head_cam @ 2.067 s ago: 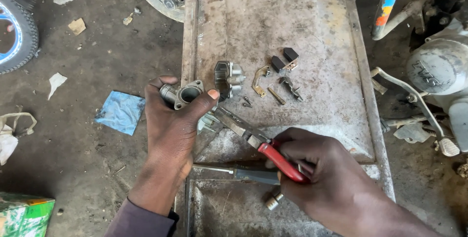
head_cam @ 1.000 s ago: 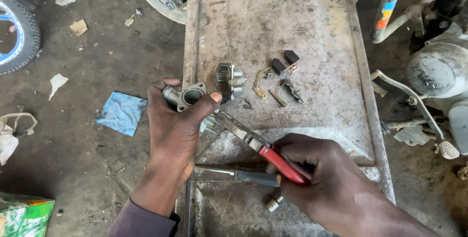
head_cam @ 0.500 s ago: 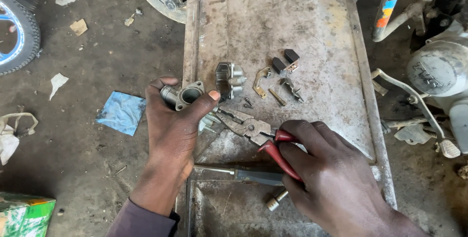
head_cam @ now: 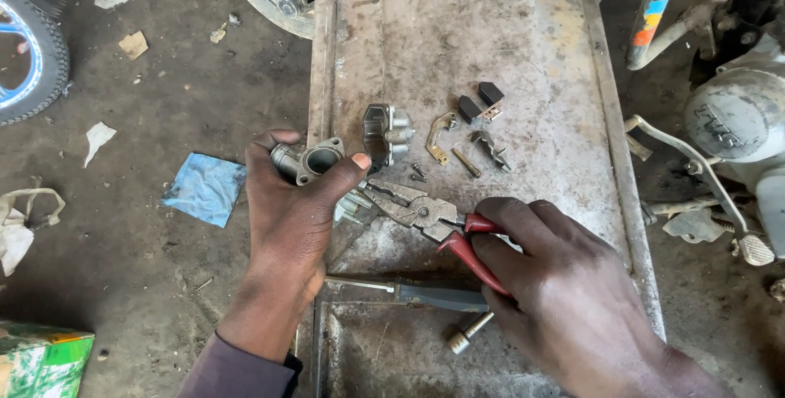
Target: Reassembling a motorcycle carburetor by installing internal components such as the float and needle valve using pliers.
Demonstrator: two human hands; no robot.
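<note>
**Carburettor body and pliers at a rusty table**

A dirty workshop floor surrounds the long metal table (head_cam: 491,54). At centre left, the left hand (head_cam: 294,226) closes its grip around a grey carburettor body (head_cam: 315,161), round opening facing up. Right of it, red-handled pliers (head_cam: 433,222) point upper left, jaws slightly apart, clasped by the right hand (head_cam: 564,283).

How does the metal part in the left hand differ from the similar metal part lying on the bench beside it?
The held part is gripped in the left hand at the bench edge; the loose part lies free on the bench. The held part shows a round opening in a flange; the loose part shows a dark hollow. Both are grey cast metal.
</note>
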